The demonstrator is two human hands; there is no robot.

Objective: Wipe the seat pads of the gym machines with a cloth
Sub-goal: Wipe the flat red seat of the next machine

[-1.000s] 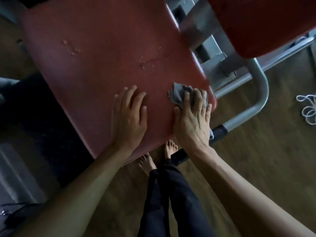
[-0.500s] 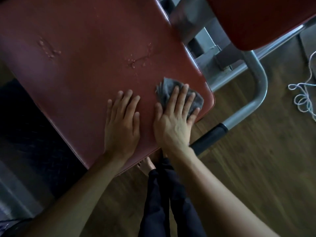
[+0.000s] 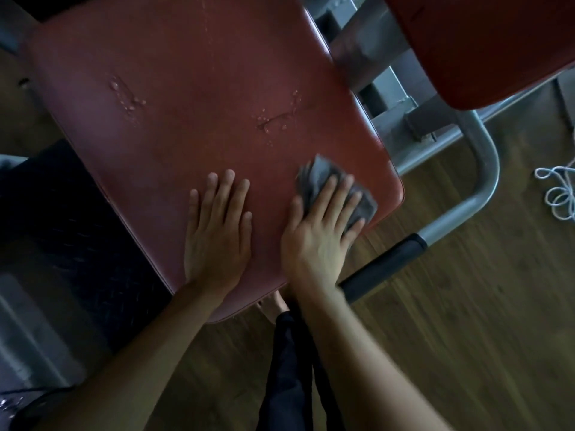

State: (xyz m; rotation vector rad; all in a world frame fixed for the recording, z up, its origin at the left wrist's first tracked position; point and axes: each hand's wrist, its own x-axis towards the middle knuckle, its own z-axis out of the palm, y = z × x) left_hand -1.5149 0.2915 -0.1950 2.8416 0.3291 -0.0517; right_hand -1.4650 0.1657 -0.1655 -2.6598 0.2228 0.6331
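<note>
A large red seat pad (image 3: 186, 88) fills the upper left of the view, with two patches of water droplets on it. My right hand (image 3: 317, 231) presses a crumpled grey cloth (image 3: 320, 171) flat against the pad's near right corner, fingers straight and spread over it. My left hand (image 3: 217, 234) rests flat on the pad beside it, palm down, fingers straight, holding nothing. Most of the cloth is hidden under my right fingers.
A second red pad (image 3: 485, 42) sits at the top right. A grey metal frame tube (image 3: 479, 169) with a black grip (image 3: 382, 269) curves around the seat's right side. A white cord (image 3: 560, 194) lies on the wooden floor. Dark matting (image 3: 62, 219) lies left.
My right hand has slid the cloth from the pad's right edge a little inward and now lies flatter on it. My left hand has stayed planted on the pad.
</note>
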